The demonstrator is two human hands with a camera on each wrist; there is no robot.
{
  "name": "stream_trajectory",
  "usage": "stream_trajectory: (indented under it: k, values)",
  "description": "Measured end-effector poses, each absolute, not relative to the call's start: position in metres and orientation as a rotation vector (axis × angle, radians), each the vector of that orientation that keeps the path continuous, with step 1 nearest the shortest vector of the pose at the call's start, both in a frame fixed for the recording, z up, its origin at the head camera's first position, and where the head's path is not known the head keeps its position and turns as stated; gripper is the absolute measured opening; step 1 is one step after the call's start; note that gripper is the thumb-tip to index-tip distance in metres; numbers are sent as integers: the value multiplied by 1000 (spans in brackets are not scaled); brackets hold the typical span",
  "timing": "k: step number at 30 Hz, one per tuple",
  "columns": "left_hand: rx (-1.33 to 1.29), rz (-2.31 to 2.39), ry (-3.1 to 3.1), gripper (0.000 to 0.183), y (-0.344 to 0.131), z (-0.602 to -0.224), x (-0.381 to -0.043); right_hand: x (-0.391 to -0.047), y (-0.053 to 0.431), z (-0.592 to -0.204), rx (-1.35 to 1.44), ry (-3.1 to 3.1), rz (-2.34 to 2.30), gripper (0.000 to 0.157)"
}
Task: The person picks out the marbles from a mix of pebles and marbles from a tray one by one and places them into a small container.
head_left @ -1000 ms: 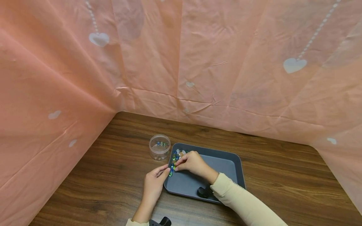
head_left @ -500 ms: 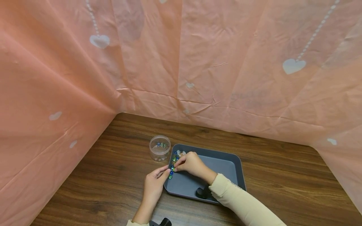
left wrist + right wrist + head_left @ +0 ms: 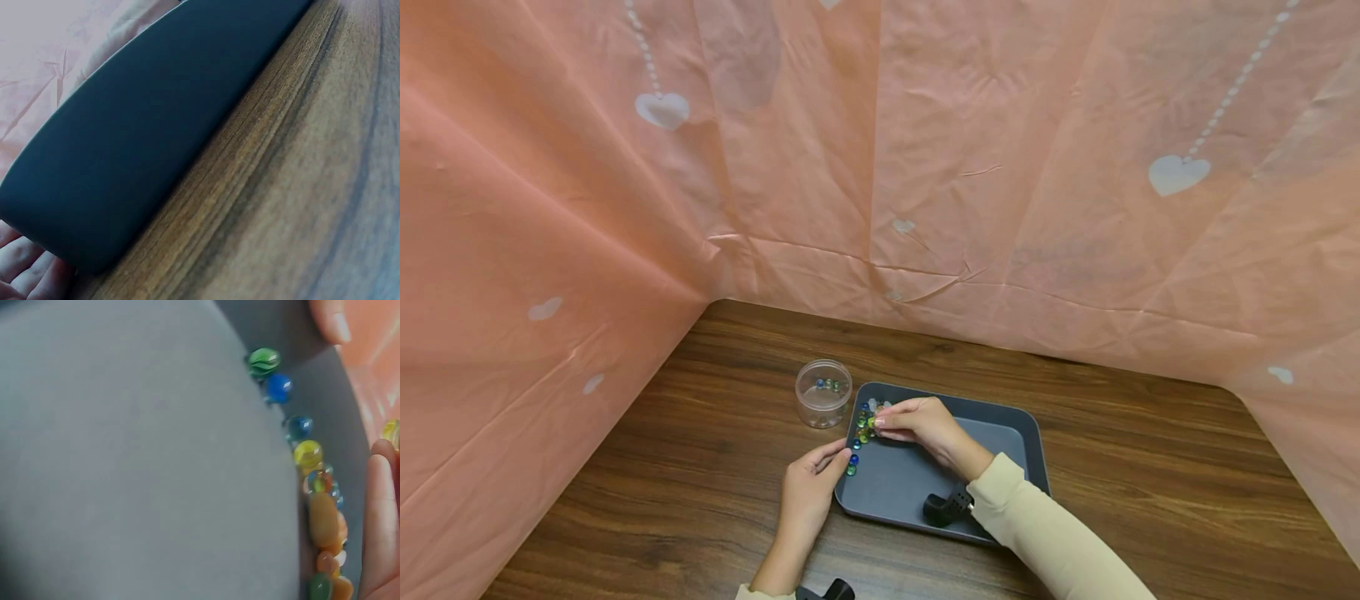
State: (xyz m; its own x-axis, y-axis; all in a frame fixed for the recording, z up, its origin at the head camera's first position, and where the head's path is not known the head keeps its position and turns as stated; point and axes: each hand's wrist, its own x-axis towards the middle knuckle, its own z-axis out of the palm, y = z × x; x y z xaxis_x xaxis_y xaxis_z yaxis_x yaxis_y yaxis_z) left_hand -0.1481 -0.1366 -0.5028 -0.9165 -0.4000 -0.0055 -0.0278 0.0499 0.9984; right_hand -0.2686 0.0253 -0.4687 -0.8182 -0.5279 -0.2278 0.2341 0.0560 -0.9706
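Protruding from right fingers point(image 3: 380, 494): yellow marble point(image 3: 392, 429)

Soft, fairly bright light fills the head view, where the shiny pink fabric sheet point(image 3: 1000, 167) beyond both hands glows warm, with gentle shading in its folds and a stretched look toward the edges. On the brown wood-grain desk point(image 3: 700, 433), a pale sheen lies near the left hand point(image 3: 808, 483). The left wrist view is dimmer and cooler: beside that hand, the dark grey rectangular tray point(image 3: 144, 131) looks nearly black, and the fabric is washed out. In the right wrist view, small highlights dot the round glass marbles point(image 3: 279, 388) near the right hand point(image 3: 382, 531); the tray floor is hazy.
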Motion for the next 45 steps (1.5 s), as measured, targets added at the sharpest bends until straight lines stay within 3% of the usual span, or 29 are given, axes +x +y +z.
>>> stream_trajectory:
  k: [22, 27, 30, 37, 45]
  values:
    - [459, -1947, -2063, 26, -135, -501, -148, -288, 0, -440, -155, 1527, -2021, 40]
    - [452, -1941, -2060, 26, -136, -502, -149, -290, -16, -429, -183, 1642, -2001, 34]
    - [450, -1945, -2054, 26, -137, -502, -149, -289, -30, -422, -241, 1835, -1932, 27]
    - [444, -1950, -2056, 27, -139, -501, -146, -281, -56, -413, -680, 2601, -1416, 8]
    - [448, -1960, -2057, 27, -138, -499, -146, -274, -71, -413, -904, 2759, -1149, 4]
